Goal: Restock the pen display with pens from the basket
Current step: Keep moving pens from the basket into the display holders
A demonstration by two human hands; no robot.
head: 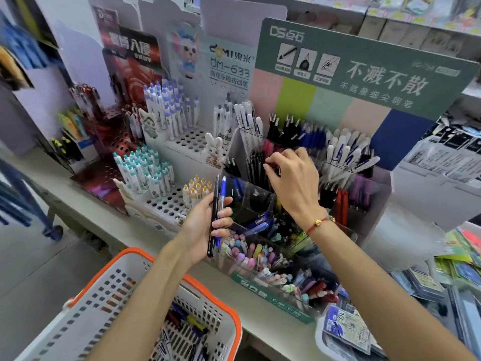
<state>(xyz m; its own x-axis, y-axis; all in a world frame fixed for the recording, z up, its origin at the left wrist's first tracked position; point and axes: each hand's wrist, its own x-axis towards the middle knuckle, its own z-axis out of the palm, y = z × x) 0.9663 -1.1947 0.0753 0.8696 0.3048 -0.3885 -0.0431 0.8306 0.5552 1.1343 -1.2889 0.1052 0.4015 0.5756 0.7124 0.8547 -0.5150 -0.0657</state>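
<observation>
Left hand point(208, 225), 7 o'clock: grips two pens point(217, 212) as ready stock; right hand point(291, 175), centre: fingers curled among display point(260, 194) black pens, grip content unclear

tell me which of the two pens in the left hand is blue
The blue pen, on the right of the pair in the left hand; the black pen beside it is darker and slimmer.

Red bracelet point(318, 223) (gold bead); packets point(346, 332).

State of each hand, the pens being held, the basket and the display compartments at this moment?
Left hand: grips two pens.
Two pens: one black, one blue, upright.
Right hand: fingers curled over black pens; grip unclear.
Basket: some pens inside.
Clear display: compartments partly filled.
</observation>
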